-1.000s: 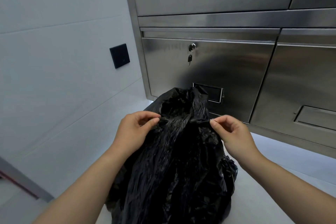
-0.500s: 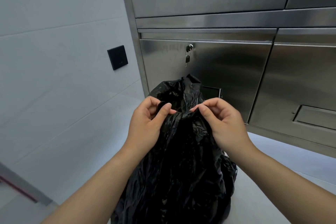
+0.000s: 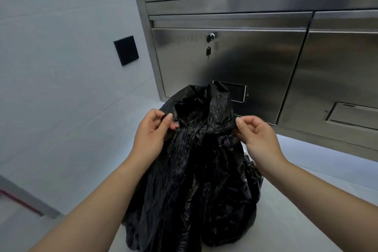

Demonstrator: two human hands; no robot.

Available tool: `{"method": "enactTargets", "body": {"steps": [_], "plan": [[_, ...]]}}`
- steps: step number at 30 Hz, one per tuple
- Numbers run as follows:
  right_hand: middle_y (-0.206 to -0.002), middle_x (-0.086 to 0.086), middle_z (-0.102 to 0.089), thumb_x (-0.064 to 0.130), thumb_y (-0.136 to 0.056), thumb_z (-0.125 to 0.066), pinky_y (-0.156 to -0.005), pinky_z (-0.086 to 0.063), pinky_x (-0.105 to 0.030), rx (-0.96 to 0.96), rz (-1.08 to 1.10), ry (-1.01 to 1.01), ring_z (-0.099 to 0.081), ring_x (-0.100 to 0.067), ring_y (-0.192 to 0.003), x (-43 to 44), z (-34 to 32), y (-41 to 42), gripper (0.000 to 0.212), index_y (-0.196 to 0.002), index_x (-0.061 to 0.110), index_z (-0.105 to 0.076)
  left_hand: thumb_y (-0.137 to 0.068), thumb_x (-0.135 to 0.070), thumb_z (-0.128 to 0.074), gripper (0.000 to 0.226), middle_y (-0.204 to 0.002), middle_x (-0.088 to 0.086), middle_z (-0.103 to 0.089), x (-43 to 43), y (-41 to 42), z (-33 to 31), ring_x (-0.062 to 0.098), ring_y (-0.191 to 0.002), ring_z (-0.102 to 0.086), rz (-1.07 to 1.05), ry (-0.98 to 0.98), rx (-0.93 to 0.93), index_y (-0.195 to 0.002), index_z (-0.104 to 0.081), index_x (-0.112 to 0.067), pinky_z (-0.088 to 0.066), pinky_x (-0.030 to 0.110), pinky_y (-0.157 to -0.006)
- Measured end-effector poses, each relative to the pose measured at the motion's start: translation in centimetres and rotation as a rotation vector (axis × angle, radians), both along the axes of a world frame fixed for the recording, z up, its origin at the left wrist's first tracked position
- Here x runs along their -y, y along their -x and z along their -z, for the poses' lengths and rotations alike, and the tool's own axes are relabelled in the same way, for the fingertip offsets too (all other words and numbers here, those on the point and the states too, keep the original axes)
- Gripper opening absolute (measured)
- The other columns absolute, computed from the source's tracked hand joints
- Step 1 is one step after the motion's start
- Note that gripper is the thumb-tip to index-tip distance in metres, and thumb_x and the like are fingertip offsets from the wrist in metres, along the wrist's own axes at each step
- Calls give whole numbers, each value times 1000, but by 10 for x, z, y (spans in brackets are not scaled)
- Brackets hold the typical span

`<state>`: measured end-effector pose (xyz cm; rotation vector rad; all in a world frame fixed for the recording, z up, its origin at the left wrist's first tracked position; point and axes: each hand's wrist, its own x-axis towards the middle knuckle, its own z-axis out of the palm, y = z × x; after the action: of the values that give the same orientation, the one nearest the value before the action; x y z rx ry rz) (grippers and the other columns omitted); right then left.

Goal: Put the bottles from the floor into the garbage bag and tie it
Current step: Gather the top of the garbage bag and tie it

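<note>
Both hands — left and right — pinch opposite ends of the twisted neck of the garbage bag standing on the floor; thin plastic could slip or tear under a hard pull — loosening the knot

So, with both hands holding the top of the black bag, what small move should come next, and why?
Probably pull the two ends apart sideways once more to tighten the knot. The left hand and right hand each pinch a flap of the garbage bag, and a small twisted knot sits between them, but the plastic above it looks loose. No bottles are visible on the floor.
</note>
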<state>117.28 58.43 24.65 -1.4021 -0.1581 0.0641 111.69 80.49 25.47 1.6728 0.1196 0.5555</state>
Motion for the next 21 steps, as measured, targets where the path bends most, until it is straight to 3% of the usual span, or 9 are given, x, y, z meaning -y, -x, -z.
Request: {"method": "enactTargets", "body": {"steps": [2,5,9,13,16,18,21], "plan": [[-66,10,-67,20,-90,-58,-67,-50,-14,158,-23,54,-63,-4,-66,-2,-12,5,13,-78,21,-60,-92,-26,-54,18,-59,-10,-64,10,-3,-15,8,-70,-67,30,-65,76,-75,-48,-25,-47,30,-71],[-74,5,-69,15,-93,-53,-72,-48,-17,347,-89,61,-64,-8,-75,-8,-29,13,13,-81,19,-55,-87,-36,-53,17,-58,-10,-59,32,-5,-33,6,-60,-57,96,-140,153,-70,-50,-35,-51,31,-72],[-77,0,-69,18,-91,-52,-75,-49,-22,579,-202,100,-66,-13,-77,-14,-45,23,11,-82,24,-55,-84,-47,-51,20,-58,-12,-54,45,-2,-36,5,-59,-49,104,-248,180,-71,-47,-33,-42,19,-64],[-72,-4,-70,16,-92,-52,-71,-49,-22,536,-323,116,-65,-16,-67,-16,-39,26,13,-81,23,-54,-90,-45,-41,19,-60,-16,-49,46,4,-29,4,-59,-45,106,-257,132,-76,-46,-33,-41,21,-64],[-67,-4,-69,13,-94,-49,-67,-49,-22,421,-352,96,-62,-16,-60,-14,-33,22,15,-81,19,-52,-92,-42,-33,26,-61,-20,-50,52,8,-23,-1,-61,-44,150,-252,94,-84,-49,-23,-41,13,-67],[-62,0,-66,14,-95,-48,-64,-48,-22,404,-357,129,-58,-13,-56,-13,-28,19,15,-81,20,-50,-92,-38,-36,21,-62,-22,-50,55,10,-20,-2,-61,-44,173,-253,68,-86,-50,-23,-40,9,-65],[-55,8,-57,17,-96,-46,-59,-42,-20,454,-375,235,-49,-8,-53,-11,-21,16,14,-83,21,-49,-92,-26,-46,5,-54,-17,-45,57,12,-16,1,-53,-37,229,-344,7,-88,-47,-26,-35,14,-56]]}}
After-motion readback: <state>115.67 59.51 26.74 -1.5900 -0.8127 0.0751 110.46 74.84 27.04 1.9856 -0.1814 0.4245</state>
